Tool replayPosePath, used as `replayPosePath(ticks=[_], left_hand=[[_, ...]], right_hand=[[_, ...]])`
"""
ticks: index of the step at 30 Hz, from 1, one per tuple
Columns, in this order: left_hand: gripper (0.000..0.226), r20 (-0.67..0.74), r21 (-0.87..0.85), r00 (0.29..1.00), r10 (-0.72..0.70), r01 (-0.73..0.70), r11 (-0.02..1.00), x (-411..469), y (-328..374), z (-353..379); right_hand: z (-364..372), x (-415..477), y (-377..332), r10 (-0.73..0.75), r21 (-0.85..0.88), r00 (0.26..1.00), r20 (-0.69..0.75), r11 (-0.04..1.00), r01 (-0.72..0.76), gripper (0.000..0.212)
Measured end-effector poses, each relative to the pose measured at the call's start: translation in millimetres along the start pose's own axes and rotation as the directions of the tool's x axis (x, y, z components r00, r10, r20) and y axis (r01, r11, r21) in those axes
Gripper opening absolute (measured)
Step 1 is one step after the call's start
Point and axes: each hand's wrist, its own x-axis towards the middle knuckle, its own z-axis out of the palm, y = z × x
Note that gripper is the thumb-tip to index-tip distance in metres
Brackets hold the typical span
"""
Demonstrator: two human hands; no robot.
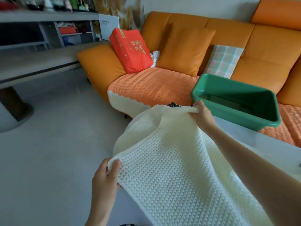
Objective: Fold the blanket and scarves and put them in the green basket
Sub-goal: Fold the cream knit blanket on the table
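Note:
A cream knitted blanket is stretched out in front of me, lifted off the sofa. My left hand grips its near corner at the lower left. My right hand pinches the far corner, just in front of the green basket. The basket stands empty on the sofa seat at the right. A small dark patterned piece of cloth peeks out behind the blanket's top edge; most of it is hidden.
The orange sofa carries an orange-and-cream knitted throw, a red bag, an orange cushion and a plaid cushion. A grey table and shelving stand at the left. Grey floor lies below.

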Motion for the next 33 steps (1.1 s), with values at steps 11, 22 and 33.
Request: replayPosePath(ticks=[11, 22, 33], left_hand=[[0.009, -0.06, 0.097, 0.987, -0.151, 0.156, 0.983, 52.4, -39.5, -9.4], [0.02, -0.316, 0.046, 0.942, 0.111, -0.102, 0.994, 80.1, -35.5, -12.3], [0.013, -0.145, 0.1, 0.979, -0.145, 0.16, 0.982, 97.2, -65.4, -8.3]], right_hand=[[74.8, 71.8, -21.9, 0.109, -0.07, 0.973, 0.203, 0.993, -0.096, 0.072], [87.1, 90.5, -37.6, 0.006, 0.073, 0.995, -0.102, 0.997, 0.001, 0.026], [118.1, 91.3, -25.7, -0.056, -0.122, 0.998, 0.013, 0.991, 0.057, 0.037]])
